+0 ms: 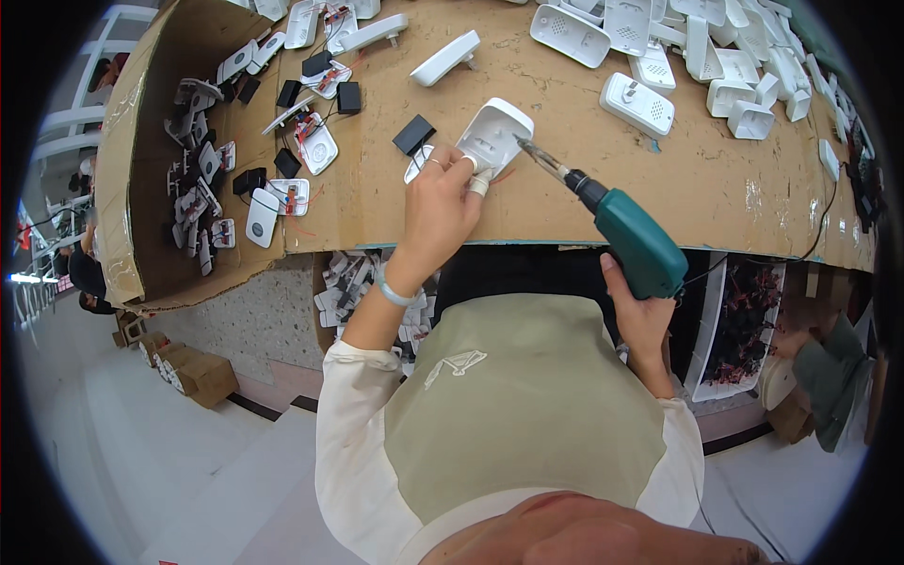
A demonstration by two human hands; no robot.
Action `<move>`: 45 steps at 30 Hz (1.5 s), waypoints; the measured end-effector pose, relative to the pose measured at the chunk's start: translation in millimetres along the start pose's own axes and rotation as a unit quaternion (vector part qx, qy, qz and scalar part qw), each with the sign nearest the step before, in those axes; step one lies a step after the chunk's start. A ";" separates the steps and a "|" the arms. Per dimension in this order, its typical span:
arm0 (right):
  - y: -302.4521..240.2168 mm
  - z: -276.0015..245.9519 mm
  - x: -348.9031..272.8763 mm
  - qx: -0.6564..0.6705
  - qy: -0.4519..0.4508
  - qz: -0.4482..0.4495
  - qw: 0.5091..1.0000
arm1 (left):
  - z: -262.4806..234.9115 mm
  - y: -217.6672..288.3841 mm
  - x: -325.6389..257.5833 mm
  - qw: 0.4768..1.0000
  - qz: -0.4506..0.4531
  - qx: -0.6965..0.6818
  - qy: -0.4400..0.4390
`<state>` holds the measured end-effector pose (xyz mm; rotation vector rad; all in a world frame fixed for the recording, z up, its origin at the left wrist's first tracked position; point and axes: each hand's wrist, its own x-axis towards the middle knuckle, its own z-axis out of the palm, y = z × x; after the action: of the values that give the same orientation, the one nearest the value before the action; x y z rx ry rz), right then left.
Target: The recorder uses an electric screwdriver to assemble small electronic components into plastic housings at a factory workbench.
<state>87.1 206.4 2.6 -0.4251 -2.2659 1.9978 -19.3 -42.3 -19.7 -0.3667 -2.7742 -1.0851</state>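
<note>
My left hand (441, 212), with pale covers on some fingertips and a band at the wrist, pinches the near edge of a white plastic housing shell (504, 118) lying hollow side up on the cardboard-topped table. My right hand (642, 315) is wrapped round a green electric screwdriver (638, 243), whose long metal bit points left at the shell's inside. Whether the tip touches it I cannot tell. Just left of the shell lies a black square block (413, 135) on thin wires. A white cover (419, 165) beside it is partly hidden by my left hand.
An open cardboard box (118, 188) at left holds several white parts. Wired white covers (320, 151) lie near it. White shells (570, 36) are heaped at the far right. A dark cord (824, 226) crosses the right side. A white bin (706, 334) of dark parts stands below the edge.
</note>
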 end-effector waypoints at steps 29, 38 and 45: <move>25.5 8.9 20.0 -0.115 -0.064 -0.158 0.979 | 33.2 19.7 0.4 0.959 0.060 0.232 0.150; 23.9 5.3 20.0 -0.135 -0.082 -0.138 0.978 | 33.8 21.5 1.4 0.958 0.056 0.242 0.145; 18.8 6.0 20.2 -0.146 -0.082 -0.140 0.976 | 34.0 23.6 2.5 0.957 0.053 0.249 0.141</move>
<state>69.0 208.0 -19.1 0.0445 -2.5590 1.6249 -16.7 -1.9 -28.7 -0.2650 -2.6058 -0.3513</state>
